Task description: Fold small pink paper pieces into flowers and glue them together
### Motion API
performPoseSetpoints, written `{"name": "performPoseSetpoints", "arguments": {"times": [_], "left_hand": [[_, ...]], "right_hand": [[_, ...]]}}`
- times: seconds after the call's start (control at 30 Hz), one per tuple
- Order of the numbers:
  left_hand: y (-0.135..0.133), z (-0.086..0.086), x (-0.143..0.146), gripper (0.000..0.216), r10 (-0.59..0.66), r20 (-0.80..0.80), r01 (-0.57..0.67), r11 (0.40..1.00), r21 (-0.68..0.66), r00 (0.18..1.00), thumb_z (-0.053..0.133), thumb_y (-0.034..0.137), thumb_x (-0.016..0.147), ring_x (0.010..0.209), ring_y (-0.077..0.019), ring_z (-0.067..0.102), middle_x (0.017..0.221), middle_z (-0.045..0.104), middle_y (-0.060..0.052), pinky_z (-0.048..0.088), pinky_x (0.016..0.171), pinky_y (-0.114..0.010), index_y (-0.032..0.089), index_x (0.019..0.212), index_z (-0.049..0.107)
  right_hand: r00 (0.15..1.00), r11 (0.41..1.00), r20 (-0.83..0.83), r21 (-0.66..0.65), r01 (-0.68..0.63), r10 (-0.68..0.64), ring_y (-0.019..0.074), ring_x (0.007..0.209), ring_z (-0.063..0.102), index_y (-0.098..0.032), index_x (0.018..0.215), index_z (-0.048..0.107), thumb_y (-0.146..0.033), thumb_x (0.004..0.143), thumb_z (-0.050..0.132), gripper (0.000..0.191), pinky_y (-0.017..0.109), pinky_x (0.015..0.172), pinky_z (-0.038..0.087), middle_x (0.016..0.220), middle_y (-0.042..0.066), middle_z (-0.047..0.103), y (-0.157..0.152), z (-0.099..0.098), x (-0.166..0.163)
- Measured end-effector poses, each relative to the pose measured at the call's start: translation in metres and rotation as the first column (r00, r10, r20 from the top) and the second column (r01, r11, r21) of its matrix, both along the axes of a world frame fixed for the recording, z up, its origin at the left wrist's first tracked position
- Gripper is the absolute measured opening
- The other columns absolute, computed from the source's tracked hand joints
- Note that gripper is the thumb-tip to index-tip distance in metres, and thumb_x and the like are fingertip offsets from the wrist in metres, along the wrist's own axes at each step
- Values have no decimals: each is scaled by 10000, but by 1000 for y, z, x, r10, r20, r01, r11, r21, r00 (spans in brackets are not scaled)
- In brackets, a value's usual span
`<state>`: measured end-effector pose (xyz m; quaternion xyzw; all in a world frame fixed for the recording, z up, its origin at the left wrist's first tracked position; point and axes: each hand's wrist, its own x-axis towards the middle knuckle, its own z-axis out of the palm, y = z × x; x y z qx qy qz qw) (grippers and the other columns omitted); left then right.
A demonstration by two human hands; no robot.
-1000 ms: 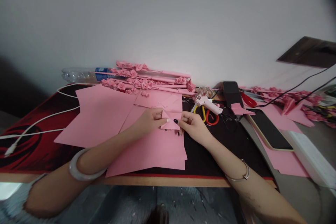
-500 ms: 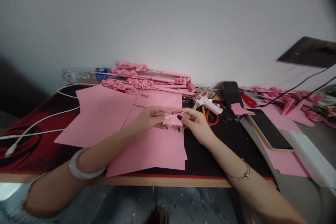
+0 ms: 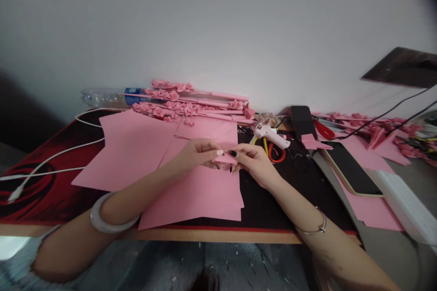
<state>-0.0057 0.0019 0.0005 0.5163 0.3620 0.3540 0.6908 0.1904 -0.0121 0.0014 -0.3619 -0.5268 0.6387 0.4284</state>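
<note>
A small folded piece of pink paper [image 3: 226, 158] is pinched between both hands just above the desk's middle. My left hand [image 3: 200, 153] grips its left edge with thumb and fingers closed. My right hand [image 3: 251, 162], with dark nails, pinches its right edge. Large pink paper sheets [image 3: 198, 191] lie flat beneath the hands on a black and red desk mat [image 3: 44, 191].
Paper flower stems [image 3: 177, 104] and a plastic bottle [image 3: 105, 97] lie by the wall. A white glue gun [image 3: 269, 133], scissors [image 3: 275, 152] and a black box [image 3: 302, 120] sit right of the hands. A phone [image 3: 351, 170] and more pink paper lie farther right. A white cable [image 3: 51, 161] crosses the left.
The folded piece has been turned from lying open and flat to a narrower, more closed fold. Both hands have drawn closer together around it.
</note>
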Motion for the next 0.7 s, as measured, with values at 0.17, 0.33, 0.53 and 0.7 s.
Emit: {"name": "performPoseSetpoints", "arguments": {"times": [0.17, 0.33, 0.53, 0.7], "left_hand": [[0, -2, 4, 183, 21, -100, -12, 996, 90, 995, 633, 220, 730, 648, -148, 681, 742, 660, -14, 552, 650, -284, 147, 880, 556], [-2, 0, 6, 165, 44, -153, -24, 991, 131, 987, 618, 182, 721, 624, -140, 669, 712, 659, -12, 554, 629, -286, 143, 868, 555], [-4, 1, 6, 170, 24, -245, 28, 979, 204, 969, 634, 287, 744, 662, -155, 670, 687, 669, -30, 543, 607, -249, 141, 831, 625], [-5, 2, 6, 155, 18, -248, 27, 984, 176, 969, 603, 262, 773, 658, -156, 684, 719, 658, -26, 558, 639, -261, 135, 860, 621]], "right_hand": [[990, 999, 141, 52, 2, -10, 95, 454, 602, -149, 969, 617, -239, 738, 646, 250, 205, 456, 518, 602, -14, 630, 2, -4, -3], [976, 995, 213, 94, 34, -53, 89, 426, 581, -123, 950, 642, -220, 730, 639, 240, 195, 441, 501, 521, -28, 606, 3, -7, -2], [972, 993, 224, 105, 45, -68, 94, 435, 588, -133, 913, 693, -238, 735, 641, 213, 209, 459, 514, 519, -14, 628, 2, -4, -1], [975, 994, 213, 100, 43, -64, 94, 456, 602, -143, 958, 696, -227, 751, 629, 233, 213, 487, 530, 538, -10, 641, 1, -5, -1]]}}
